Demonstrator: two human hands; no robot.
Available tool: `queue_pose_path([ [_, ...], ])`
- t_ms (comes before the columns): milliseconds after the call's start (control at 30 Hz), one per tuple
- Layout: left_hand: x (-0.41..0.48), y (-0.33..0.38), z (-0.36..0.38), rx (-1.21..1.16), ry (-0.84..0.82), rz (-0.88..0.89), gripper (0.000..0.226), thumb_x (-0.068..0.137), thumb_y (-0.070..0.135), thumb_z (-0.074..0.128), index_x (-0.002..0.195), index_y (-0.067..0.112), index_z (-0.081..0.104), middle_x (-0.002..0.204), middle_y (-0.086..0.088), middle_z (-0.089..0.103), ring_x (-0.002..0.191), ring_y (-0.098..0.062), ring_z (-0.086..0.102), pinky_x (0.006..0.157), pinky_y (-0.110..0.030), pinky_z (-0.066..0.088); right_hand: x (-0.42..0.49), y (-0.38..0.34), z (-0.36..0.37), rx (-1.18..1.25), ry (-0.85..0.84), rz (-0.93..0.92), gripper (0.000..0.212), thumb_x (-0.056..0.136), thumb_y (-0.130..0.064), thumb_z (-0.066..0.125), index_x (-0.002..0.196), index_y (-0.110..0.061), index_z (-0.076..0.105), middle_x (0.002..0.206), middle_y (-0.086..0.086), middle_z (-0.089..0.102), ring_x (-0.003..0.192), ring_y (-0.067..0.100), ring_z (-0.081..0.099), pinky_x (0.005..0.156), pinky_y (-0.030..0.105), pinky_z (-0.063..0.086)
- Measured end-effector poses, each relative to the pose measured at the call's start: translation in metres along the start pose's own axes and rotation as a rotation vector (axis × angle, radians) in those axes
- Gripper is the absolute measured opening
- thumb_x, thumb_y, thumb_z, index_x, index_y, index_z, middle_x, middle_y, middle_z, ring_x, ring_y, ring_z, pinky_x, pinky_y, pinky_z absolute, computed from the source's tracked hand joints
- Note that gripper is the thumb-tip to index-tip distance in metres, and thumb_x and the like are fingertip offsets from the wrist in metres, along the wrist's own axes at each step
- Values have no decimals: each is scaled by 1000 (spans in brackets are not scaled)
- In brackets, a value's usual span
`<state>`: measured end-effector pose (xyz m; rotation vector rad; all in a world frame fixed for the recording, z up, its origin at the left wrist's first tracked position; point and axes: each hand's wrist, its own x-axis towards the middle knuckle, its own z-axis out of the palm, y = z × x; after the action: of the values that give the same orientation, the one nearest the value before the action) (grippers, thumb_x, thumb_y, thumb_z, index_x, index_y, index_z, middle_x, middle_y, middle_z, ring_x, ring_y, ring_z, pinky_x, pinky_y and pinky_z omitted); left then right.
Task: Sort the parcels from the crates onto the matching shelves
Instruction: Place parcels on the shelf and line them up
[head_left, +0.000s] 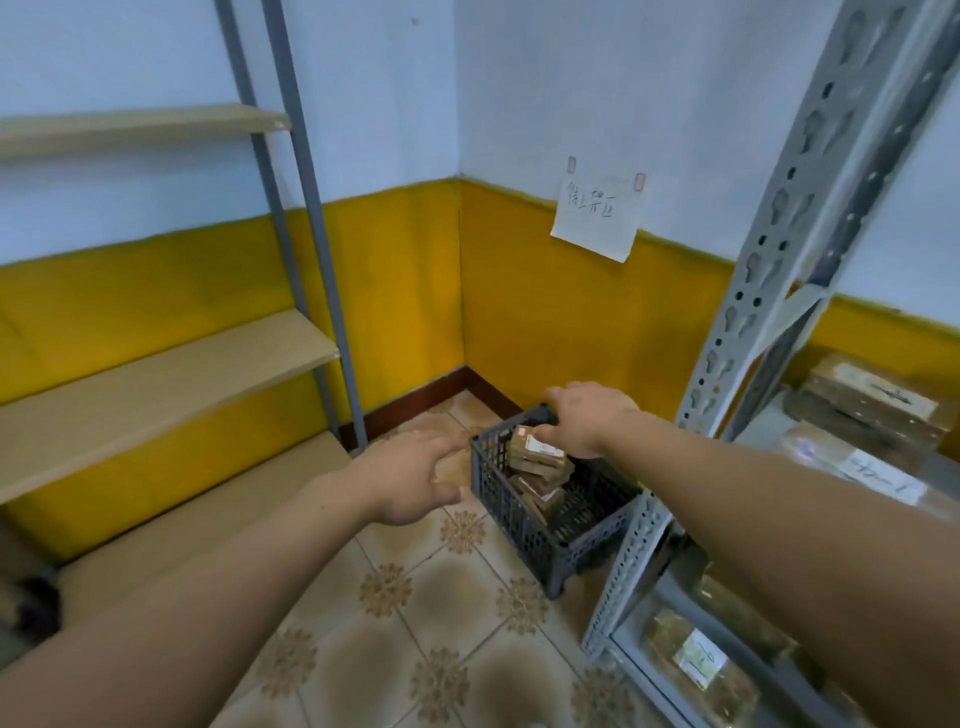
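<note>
some parcels (872, 410) already lie on the metal shelf (748, 312) right of the right hand (582, 415). a stack is left in the crate (498, 499) beneath it. the left hand (410, 478) hovers beside the crate, spread wide and empty. whether the right hand grips the top parcel (535, 449) i cannot tell.

- Paper sheet (597, 221) on wall (649, 104) above crate (519, 514): handwritten Chinese characters, too blurred to read
- White labels (540, 446) on parcels (522, 460) inside crate and right of crate: marks illegible
</note>
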<state>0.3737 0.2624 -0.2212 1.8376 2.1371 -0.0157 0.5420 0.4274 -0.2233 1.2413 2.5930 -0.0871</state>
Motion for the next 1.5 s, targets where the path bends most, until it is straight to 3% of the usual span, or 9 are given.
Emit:
queue_pose_path([
  [400,173,-87,-26,4,-117,-82,70,93,52,54,152,31,24,156,-1,30,142,-22,29,114,-38,30,204,29,1,65,-118,87,54,98,-59,45,134,-20,48,124,6,57,109,26,56,75,35,41],
  [500,217,-109,-34,-10,-150,-91,70,92,53,55,152,32,26,155,1,33,140,-21,33,111,-36,35,243,35,-3,74,-152,99,53,98,-60,43,132,-20,48,119,6,56,104,26,53,77,36,43],
  [633,289,-138,-37,-33,-221,-46,70,93,51,55,152,29,24,159,1,26,143,-21,29,112,-35,31,299,47,3,90,-193,157,60,98,-61,42,143,-20,43,141,8,52,124,29,51,90,39,48],
  [767,373,-168,-28,1,-337,65,71,95,51,50,154,26,21,159,1,26,144,-20,27,112,-32,28,350,67,19,162,-232,275,61,99,-59,42,147,-20,41,147,8,49,131,30,48,101,42,47],
  [867,433,-187,-26,-37,-433,148,66,98,45,48,154,23,21,159,1,25,145,-18,25,111,-28,25,380,81,34,246,-279,410,62,100,-59,41,148,-21,39,148,9,47,131,30,47,101,42,46],
  [1067,541,-199,-20,28,-538,241,58,98,42,51,150,26,30,151,1,41,134,-18,41,92,-23,31,406,100,66,404,-369,571,59,99,-60,41,143,-20,43,140,10,54,122,30,53,95,40,48],
  [1233,609,-180,9,41,-633,242,64,98,42,51,153,25,24,156,1,32,139,-19,37,103,-30,36,427,140,100,529,-435,670,67,100,-59,42,152,-19,33,152,10,43,134,31,44,107,41,42],
  [1400,672,-173,71,30,-678,238,52,91,47,56,141,34,44,138,7,54,118,-13,55,96,-34,48,471,180,162,657,-480,711,70,102,-56,41,156,-15,26,158,11,35,137,30,42,107,37,42],
  [1500,713,-171,116,79,-729,254,44,90,47,57,132,36,51,126,9,61,105,-10,59,89,-34,52,496,193,218,747,-494,728,57,103,-50,43,144,-11,44,137,13,54,122,30,54,89,35,46],
])
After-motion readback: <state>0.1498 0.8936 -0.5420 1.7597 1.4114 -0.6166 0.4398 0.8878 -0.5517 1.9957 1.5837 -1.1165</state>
